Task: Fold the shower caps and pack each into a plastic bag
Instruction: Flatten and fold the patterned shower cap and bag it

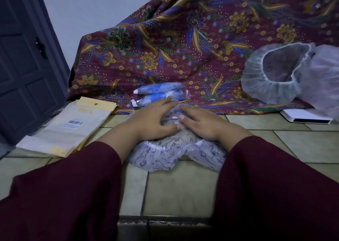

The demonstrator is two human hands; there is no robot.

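At the centre of the frame a white shower cap (pixel 176 154) with a blue print is spread on the tiled floor (pixel 183 191), and it is pressed flat by the left hand (pixel 153 117) and the right hand (pixel 200 121), both laid palm down with fingers nearly straight and meeting over its far edge. Just above the hands, two packed caps in plastic bags (pixel 159 93) are seen lying against a maroon batik cloth (pixel 183 38). A stack of paper envelopes (pixel 73 128) is placed at the left, and translucent white caps (pixel 280 71) are piled at the right edge.
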